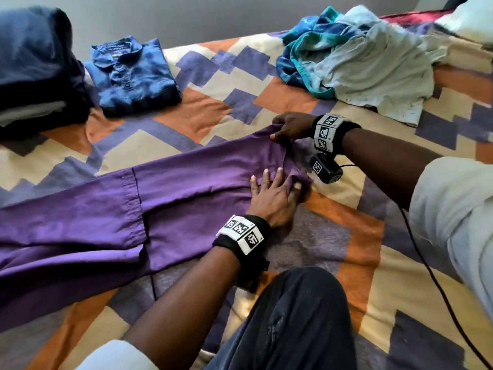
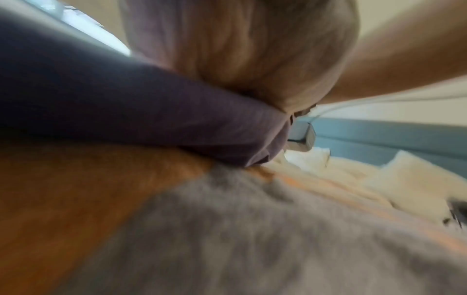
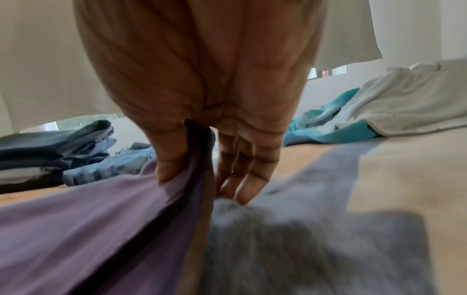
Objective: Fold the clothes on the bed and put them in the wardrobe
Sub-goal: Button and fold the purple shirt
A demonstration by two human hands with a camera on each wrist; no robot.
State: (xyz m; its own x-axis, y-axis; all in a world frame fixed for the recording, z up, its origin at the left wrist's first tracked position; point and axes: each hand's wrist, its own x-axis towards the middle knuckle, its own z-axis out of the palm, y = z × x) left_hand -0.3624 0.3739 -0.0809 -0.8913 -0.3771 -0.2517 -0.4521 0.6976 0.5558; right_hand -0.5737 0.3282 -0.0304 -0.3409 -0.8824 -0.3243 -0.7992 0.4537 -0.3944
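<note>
Purple garment point(image 1: 112, 209) lies flat, long, right hand point(image 1: 290, 129) pinching its edge

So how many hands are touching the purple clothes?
2. The left hand presses flat on the purple cloth garment near its end; the right hand pinches its far edge.

A long purple garment point(image 1: 112, 209) lies spread flat across my patterned bed point(image 1: 266, 84), stretching from the left edge toward the middle. At the far left sits a stack of folded dark clothes point(image 1: 34, 70), with a folded blue shirt point(image 1: 130, 73) just beside it. A loose heap of teal and pale, possibly white, clothes point(image 1: 354, 54) lies at the far right.
</note>
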